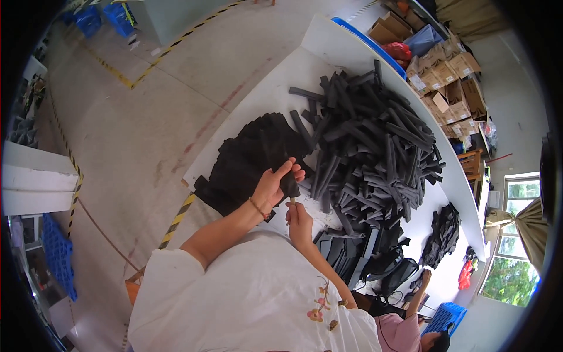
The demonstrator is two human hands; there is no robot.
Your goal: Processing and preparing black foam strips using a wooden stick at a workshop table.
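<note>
While foam strips heap – white table | concrete floor | cartons

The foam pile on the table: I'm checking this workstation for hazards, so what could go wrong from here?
1. The heap of black foam strips is tall and loose, next to both hands; a nudge could send strips sliding off the white table.
2. The left hand grips a small black foam piece while the right hand works at its lower end, possibly with a small tool; a slip could catch the fingers.
3. The flat black pieces reach the table's edge and might fall.
</note>
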